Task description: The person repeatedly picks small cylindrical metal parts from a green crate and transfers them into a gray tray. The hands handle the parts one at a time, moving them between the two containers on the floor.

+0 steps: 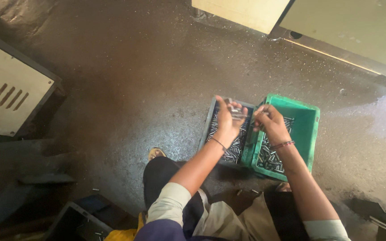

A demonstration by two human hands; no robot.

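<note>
Person crouched on the floor, sorting small metal pins between two bins. Left hand is raised over the grey tray, palm up, grip loosely cupped round a small bunch of pins. Right hand is over the near-left corner of the green crate, fingers pinched — whether it has a pin I cannot tell, too blurred. Judgement: keep the left palm level over the tray so strays fall back in, pick one pin at a time — loose pins already lie on the floor by the knees.
</note>
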